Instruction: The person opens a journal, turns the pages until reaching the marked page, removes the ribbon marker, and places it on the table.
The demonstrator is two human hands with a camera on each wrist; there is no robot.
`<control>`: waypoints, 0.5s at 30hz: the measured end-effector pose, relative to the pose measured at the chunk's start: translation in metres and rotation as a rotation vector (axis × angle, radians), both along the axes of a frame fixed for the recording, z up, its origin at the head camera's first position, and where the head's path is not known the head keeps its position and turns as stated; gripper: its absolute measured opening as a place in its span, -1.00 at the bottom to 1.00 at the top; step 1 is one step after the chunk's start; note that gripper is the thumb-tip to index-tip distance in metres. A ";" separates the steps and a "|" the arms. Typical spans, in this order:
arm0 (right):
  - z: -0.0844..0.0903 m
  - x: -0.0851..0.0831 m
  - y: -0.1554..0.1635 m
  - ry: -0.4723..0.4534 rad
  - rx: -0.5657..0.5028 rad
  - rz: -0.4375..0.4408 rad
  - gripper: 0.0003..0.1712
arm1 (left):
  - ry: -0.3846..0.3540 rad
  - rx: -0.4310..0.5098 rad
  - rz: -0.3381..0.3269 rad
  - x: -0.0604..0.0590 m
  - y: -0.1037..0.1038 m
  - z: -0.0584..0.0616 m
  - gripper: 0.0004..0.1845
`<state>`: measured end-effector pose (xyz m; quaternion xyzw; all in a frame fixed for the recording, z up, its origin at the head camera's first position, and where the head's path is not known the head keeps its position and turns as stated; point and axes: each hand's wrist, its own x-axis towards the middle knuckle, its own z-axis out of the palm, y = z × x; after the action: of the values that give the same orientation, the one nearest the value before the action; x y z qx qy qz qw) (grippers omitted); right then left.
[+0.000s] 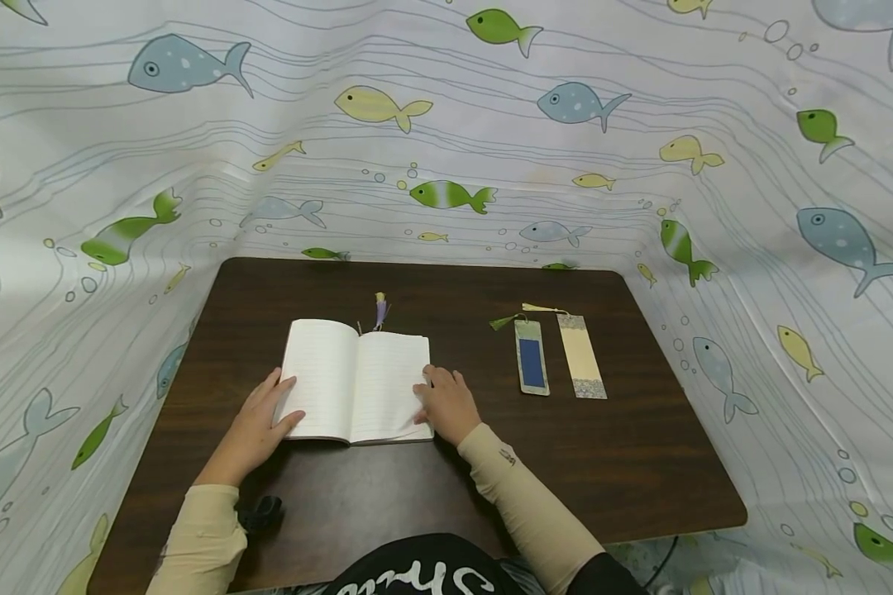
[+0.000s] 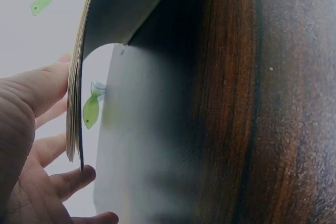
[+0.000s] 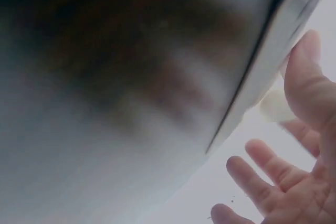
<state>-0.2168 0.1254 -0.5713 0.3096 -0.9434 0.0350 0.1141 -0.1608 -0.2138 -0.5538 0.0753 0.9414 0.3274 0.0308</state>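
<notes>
In the head view an open notebook with lined white pages lies on the dark table. My left hand rests at its left edge, with thumb and a finger over the left page. The left wrist view shows the page block and dark cover from the side, with the fingers spread beside it. At the lower right edge is my right hand, its thumb and a finger over the page edge. Its other fingers stretch outward, apart from the page, in the right wrist view.
Right of the notebook lie a blue bookmark with a green tassel and a cream bookmark with a yellow tassel. A purple tassel sticks out behind the notebook. A fish-patterned curtain surrounds the brown table.
</notes>
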 end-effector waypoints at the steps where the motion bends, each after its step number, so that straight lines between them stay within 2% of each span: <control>1: 0.000 0.000 -0.002 -0.004 0.000 -0.015 -0.12 | -0.003 -0.002 0.001 0.000 0.000 0.000 -0.26; 5: -0.001 0.000 -0.007 -0.071 -0.014 -0.094 0.25 | -0.012 0.001 -0.002 0.001 0.000 0.000 -0.25; 8: 0.003 -0.001 -0.011 -0.137 -0.085 -0.103 0.29 | -0.014 0.002 -0.008 0.002 0.000 0.001 -0.25; 11: 0.010 0.001 -0.016 -0.251 -0.242 -0.060 0.23 | -0.016 0.000 -0.009 0.002 0.000 0.001 -0.24; 15: 0.021 0.006 -0.025 -0.499 -0.575 0.065 0.12 | -0.016 0.000 -0.008 0.003 -0.001 0.002 -0.25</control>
<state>-0.2113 0.1005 -0.5498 0.2766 -0.8835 0.3761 -0.0378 -0.1579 -0.2144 -0.5516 0.0764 0.9408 0.3277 0.0394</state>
